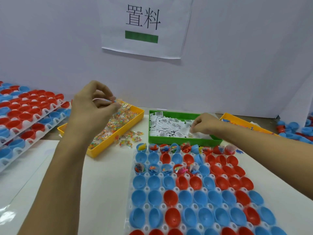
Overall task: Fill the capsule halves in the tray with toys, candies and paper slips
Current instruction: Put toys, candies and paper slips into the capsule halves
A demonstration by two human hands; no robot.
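Centrally, the white plastic tray (147, 192) of red and blue capsule halves lies on the table, with only some far cups filled. Raised over the yellow plastic bin of candy packets (135, 117), the left hand (92, 107) pinches a small packet. Curled knuckles-up, the right hand (205, 123) grips white paper slips (166, 127) inside the green plastic bin (184, 141).

Bright, even overhead light; soft shadows; glare on the plastic sheet (6, 212) at the bench's left edge; wide-angle bending at frame edges.
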